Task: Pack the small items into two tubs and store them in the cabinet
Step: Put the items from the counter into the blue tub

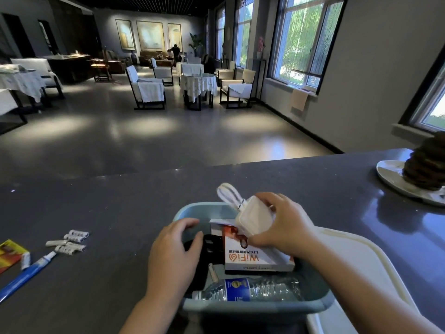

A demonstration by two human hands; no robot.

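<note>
View: one head-worn wide-angle camera, no second view.
Position: above the counter's near edge.
Facing: forward and down, across the far edge into a long room.
Nearness: close over the blue tub, bottom centre.

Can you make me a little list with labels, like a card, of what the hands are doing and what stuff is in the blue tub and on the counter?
Left hand: left hand reaches into the tub, on a black item
Right hand: right hand holds a white charger with a looped cord over the tub
Tub: blue tub on the dark counter
In tub: WiFi box, water bottle lying flat
Still out: batteries, blue tube
Far right: plate
</note>
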